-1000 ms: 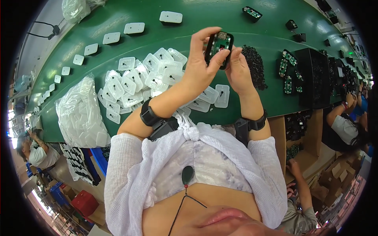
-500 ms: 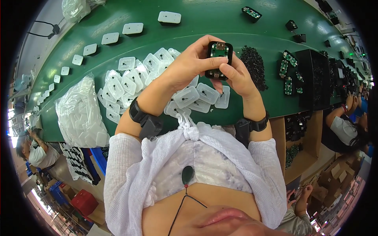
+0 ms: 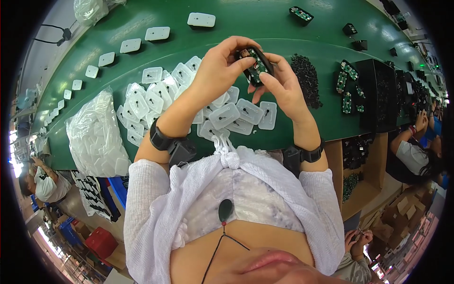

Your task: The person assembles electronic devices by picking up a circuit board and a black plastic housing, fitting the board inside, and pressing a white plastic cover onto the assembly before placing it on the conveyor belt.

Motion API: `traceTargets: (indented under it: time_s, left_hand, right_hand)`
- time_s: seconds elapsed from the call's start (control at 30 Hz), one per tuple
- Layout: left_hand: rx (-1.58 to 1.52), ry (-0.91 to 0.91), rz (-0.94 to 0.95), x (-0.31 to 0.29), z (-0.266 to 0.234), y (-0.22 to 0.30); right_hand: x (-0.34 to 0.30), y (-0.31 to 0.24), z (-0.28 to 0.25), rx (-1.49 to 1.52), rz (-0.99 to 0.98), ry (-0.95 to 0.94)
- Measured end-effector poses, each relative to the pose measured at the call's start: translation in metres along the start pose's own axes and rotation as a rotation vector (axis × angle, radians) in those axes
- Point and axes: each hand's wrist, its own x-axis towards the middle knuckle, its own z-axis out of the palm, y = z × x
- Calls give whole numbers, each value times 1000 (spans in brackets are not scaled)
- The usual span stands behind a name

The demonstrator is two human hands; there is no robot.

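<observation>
Between my hands, above the green table [image 3: 189,142], is a black plastic housing [image 3: 267,65] with a green circuit board [image 3: 256,66] in it. My left hand [image 3: 222,64] grips its left side, thumb over the board. My right hand [image 3: 282,85] holds the right side, with the thumb at the near end and the other fingers along the edge. The housing is tilted. Below and left of my hands lies a loose pile of translucent white plastic covers [image 3: 158,97]. To the right of my right hand is a heap of small black parts [image 3: 305,78].
White-topped units [image 3: 157,33] run in a curved row at the left. A clear bag [image 3: 97,137] of white pieces lies at the left. Right are loose circuit boards [image 3: 346,102], a black bin [image 3: 376,97] and a cardboard box [image 3: 373,175]. Other people [image 3: 414,151] sit nearby.
The housing has turned from nearly upright to a slant and moved slightly left. My left hand has shifted up and left; its thumb is now higher on the board.
</observation>
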Motion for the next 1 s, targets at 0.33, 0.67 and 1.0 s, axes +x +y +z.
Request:
traceTargets:
  time_s: [0.33,0.67,1.0]
  left_hand:
    - [310,16,77,-5,4,6]
    - [251,-79,156,8,-3,-7]
    - [635,-88,-40,35,-1,-27]
  right_hand:
    - [-5,-7,-6,-249,99,-14]
    - [-13,6,-21,-45,16,-71]
    - [-13,0,-44,163,71,244]
